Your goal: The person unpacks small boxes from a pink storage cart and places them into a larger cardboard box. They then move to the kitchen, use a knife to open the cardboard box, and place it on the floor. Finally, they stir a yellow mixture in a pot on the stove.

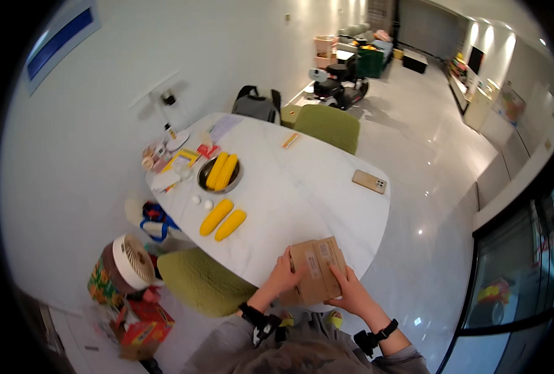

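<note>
A brown cardboard box (pixel 312 257) with printed labels is held between my two hands at the near edge of the white marble-patterned table (pixel 300 201). My left hand (pixel 284 276) grips its left side, thumb across the top face. On the right side, my right hand (pixel 349 287) holds it with the thumb on top and the fingers partly hidden. Left of the box, two ears of yellow corn (pixel 223 219) lie on the table. Two more ears rest in a metal bowl (pixel 203 186) farther back. Beside the bowl are two white eggs (pixel 202 202).
A phone (pixel 369 181) lies near the table's right edge, and a small orange-and-white packet (pixel 290 140) near the far edge. Papers and bottles crowd the left end. Green chairs (pixel 202 280) stand at the near left and far side; a fan (pixel 133 262) is at left.
</note>
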`<move>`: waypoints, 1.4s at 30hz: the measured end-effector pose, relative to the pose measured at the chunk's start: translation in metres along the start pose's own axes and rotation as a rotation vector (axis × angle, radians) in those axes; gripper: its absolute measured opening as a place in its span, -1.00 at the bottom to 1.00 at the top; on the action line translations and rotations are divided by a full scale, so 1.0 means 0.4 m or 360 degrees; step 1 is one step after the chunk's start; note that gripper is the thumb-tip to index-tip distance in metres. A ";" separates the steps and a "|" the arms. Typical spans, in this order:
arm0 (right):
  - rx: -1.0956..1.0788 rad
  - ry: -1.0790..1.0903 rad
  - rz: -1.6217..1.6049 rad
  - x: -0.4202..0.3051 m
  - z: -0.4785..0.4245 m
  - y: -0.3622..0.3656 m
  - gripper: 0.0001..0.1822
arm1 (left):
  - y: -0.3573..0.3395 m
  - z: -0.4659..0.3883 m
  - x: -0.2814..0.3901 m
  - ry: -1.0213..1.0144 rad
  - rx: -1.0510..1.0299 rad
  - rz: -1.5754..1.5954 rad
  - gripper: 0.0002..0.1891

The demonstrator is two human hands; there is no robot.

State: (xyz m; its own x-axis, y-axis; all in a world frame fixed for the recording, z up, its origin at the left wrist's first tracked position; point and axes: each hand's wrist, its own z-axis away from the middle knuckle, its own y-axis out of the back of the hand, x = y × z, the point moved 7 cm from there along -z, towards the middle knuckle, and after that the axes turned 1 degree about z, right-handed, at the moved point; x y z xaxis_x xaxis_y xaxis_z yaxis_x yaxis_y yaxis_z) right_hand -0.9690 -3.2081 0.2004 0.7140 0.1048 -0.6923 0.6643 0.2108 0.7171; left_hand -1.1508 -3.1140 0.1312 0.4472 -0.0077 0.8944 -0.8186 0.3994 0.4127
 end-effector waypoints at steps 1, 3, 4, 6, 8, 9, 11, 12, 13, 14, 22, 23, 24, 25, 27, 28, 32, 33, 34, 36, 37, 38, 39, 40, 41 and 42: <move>0.0075 -0.0011 -0.0042 0.014 0.026 0.008 0.06 | -0.011 0.004 0.020 -0.0034 0.0000 -0.0213 -0.01; 0.0242 -0.0034 -0.0128 0.037 0.100 0.037 0.06 | -0.057 0.016 0.094 -0.0263 -0.0198 -0.0214 0.03; 0.0339 -0.0112 -0.0126 0.047 0.140 0.062 0.06 | -0.096 0.020 0.131 -0.0366 -0.0324 -0.0156 0.03; 0.0539 -0.0301 -0.0105 0.063 0.248 0.109 0.05 | -0.183 0.043 0.225 -0.0471 -0.0518 -0.0013 -0.01; 0.0754 -0.0456 0.0089 0.060 0.363 0.152 0.02 | -0.282 0.048 0.271 -0.0622 -0.0697 0.0105 -0.06; 0.0845 -0.0554 0.0192 0.052 0.428 0.170 0.01 | -0.334 0.062 0.293 -0.0682 -0.0799 0.0177 -0.09; 0.1065 -0.0726 0.0161 0.040 0.568 0.207 0.02 | -0.439 0.121 0.357 -0.0671 -0.0913 0.0327 -0.32; 0.1193 -0.0792 0.0147 0.035 0.634 0.217 0.02 | -0.487 0.142 0.384 -0.0721 -0.0993 0.0354 -0.37; 0.1260 -0.0833 0.0127 0.040 0.695 0.210 0.03 | -0.527 0.165 0.417 -0.0778 -0.1070 0.0372 -0.42; 0.1320 -0.0843 0.0091 0.061 0.751 0.198 0.03 | -0.548 0.206 0.471 -0.0833 -0.1121 0.0251 -0.49; 0.1563 -0.1149 -0.0008 0.138 1.273 0.171 0.02 | -0.990 0.508 0.620 -0.0793 -0.1780 -0.0036 -0.45; 0.1575 -0.1212 0.0006 0.162 1.351 0.181 0.01 | -1.073 0.545 0.630 -0.0751 -0.1875 -0.0049 -0.44; 0.1589 -0.1272 -0.0001 0.186 1.438 0.177 0.01 | -1.151 0.588 0.629 -0.0698 -0.1967 -0.0082 -0.42; 0.1599 -0.1336 -0.0010 0.206 1.512 0.180 0.00 | -1.221 0.628 0.632 -0.0638 -0.2060 -0.0115 -0.41; 0.1732 -0.1299 0.0025 0.216 1.640 0.214 -0.01 | -1.345 0.706 0.679 -0.0703 -0.2115 0.0007 -0.40; 0.1782 -0.1282 0.0052 0.220 1.696 0.230 -0.02 | -1.398 0.741 0.701 -0.0726 -0.2137 0.0084 -0.40; 0.1967 -0.1331 0.0212 0.284 1.868 0.280 -0.02 | -1.618 0.824 0.774 -0.0783 -0.2362 0.0089 -0.45; 0.2010 -0.1348 0.0228 0.311 1.906 0.291 -0.01 | -1.679 0.834 0.793 -0.0795 -0.2412 0.0093 -0.47; 0.2053 -0.1365 0.0243 0.339 1.942 0.305 -0.01 | -1.739 0.845 0.816 -0.0807 -0.2462 0.0097 -0.48; 0.2108 -0.1468 0.0255 0.401 2.006 0.339 -0.03 | -1.856 0.864 0.875 -0.0786 -0.2520 0.0094 -0.49; 0.2136 -0.1527 0.0262 0.431 2.039 0.357 -0.03 | -1.918 0.871 0.904 -0.0775 -0.2556 0.0094 -0.49; 0.2162 -0.1575 0.0258 0.458 2.070 0.376 -0.04 | -1.983 0.876 0.930 -0.0925 -0.2649 0.0046 -0.46; 0.2189 -0.1624 0.0256 0.485 2.100 0.397 -0.04 | -2.051 0.879 0.942 -0.0930 -0.2699 0.0048 -0.43; 0.2220 -0.1674 0.0254 0.510 2.132 0.420 -0.05 | -2.120 0.885 0.953 -0.0937 -0.2751 0.0048 -0.41; 0.2218 -0.1771 0.0263 0.534 2.176 0.449 -0.05 | -2.195 0.905 0.980 -0.0946 -0.2828 0.0044 -0.39; 0.2219 -0.1864 0.0248 0.554 2.215 0.474 -0.06 | -2.244 0.933 1.025 -0.0819 -0.2883 0.0023 -0.33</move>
State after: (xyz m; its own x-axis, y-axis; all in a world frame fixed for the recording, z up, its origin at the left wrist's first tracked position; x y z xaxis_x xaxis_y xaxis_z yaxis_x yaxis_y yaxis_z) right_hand -0.4889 -4.0061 0.2546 0.1422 -0.7438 -0.6531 -0.1756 -0.6683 0.7229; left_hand -0.3671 -3.8177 0.1916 0.0262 -0.0962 0.9950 0.6530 0.7553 0.0558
